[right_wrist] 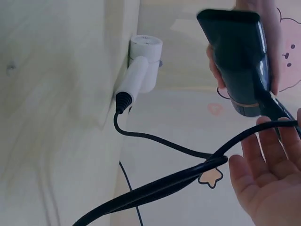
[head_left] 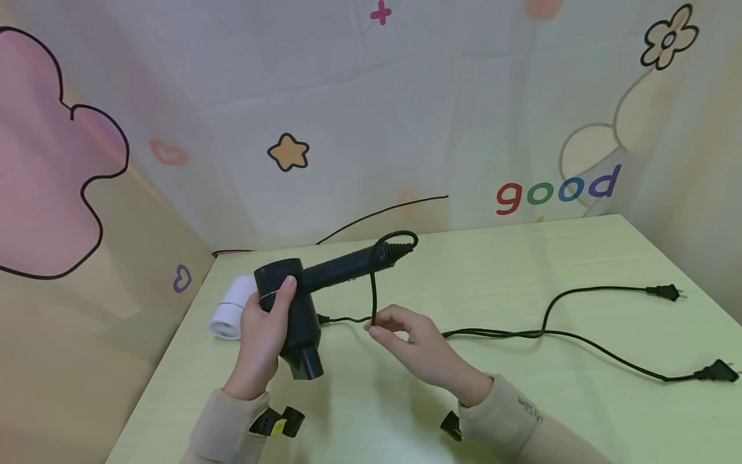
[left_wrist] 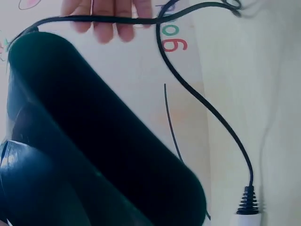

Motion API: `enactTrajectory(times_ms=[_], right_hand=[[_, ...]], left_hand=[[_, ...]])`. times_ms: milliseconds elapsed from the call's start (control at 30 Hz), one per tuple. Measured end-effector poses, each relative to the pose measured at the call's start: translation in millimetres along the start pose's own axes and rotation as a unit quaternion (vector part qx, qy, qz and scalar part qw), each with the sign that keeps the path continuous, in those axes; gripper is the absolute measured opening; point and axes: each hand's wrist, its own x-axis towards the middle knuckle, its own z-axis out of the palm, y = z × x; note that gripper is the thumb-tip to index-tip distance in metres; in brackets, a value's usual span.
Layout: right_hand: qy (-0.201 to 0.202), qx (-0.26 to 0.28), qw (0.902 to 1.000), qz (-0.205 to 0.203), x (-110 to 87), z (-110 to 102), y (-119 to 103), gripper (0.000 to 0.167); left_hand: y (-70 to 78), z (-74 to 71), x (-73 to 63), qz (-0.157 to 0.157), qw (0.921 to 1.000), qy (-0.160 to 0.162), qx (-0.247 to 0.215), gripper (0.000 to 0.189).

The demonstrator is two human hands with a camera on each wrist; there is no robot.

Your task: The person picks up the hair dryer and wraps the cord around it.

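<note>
My left hand (head_left: 263,335) grips a black hair dryer (head_left: 301,316) by its barrel, thumb across the front. The dryer is raised over the table, nozzle down, and its handle points right and slightly up. From the handle's end its black cord (head_left: 373,283) loops over and drops to my right hand (head_left: 414,341), where thumb and fingertips pinch it. In the right wrist view that cord (right_wrist: 249,132) crosses the fingers. A white hair dryer (head_left: 234,308) lies behind my left hand; the right wrist view shows its handle (right_wrist: 132,77) and cord (right_wrist: 155,138).
The two cords run together to the right over the pale table (head_left: 556,412), then split toward an upper plug (head_left: 666,292) and a lower plug (head_left: 717,371). A printed cloth backdrop (head_left: 371,129) rises behind the table's far edge.
</note>
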Motion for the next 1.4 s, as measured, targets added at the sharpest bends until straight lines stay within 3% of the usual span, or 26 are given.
enactTrajectory(times_ms=[67,300,433,700,900,1033,1133,1333,1400], right_hand=[[-0.011,0.003,0.9999,-0.006,-2.4,2,1,0.019],[-0.046,0.092,0.9947,-0.009,-9.6,1,5,0.019],[-0.049,0.098,0.9940,0.001,-12.3,-1,5,0.021],[-0.049,0.064,0.9962,0.033,-15.8,-1,7,0.025],[-0.049,0.012,0.9986,0.017,-19.7,2,11,0.030],[-0.065,0.019,0.9973,0.027,-24.1,2,14,0.037],[-0.077,0.025,0.9963,0.029,-26.9,2,17,0.039],[-0.097,-0.027,0.9949,0.001,-37.8,6,26,0.036],[-0.103,-0.043,0.9937,-0.006,-40.9,6,27,0.032]], left_hand=[[4.5,1.9,4.2,0.000,1.0000,0.000,0.000,0.076],[19.3,1.8,21.5,-0.010,0.9994,0.001,-0.033,0.085],[22.7,2.3,30.0,-0.015,0.9987,0.005,-0.048,0.089],[18.7,1.3,39.7,-0.032,0.9969,0.020,-0.070,0.087],[16.4,1.6,40.6,-0.043,0.9943,0.017,-0.096,0.090],[16.3,4.1,40.6,-0.046,0.9915,0.022,-0.119,0.087],[17.7,3.8,42.3,-0.044,0.9861,0.033,-0.157,0.079],[27.6,-7.7,47.4,-0.060,0.9548,0.048,-0.287,0.073],[30.8,-11.7,47.5,-0.065,0.9501,0.047,-0.302,0.075]])
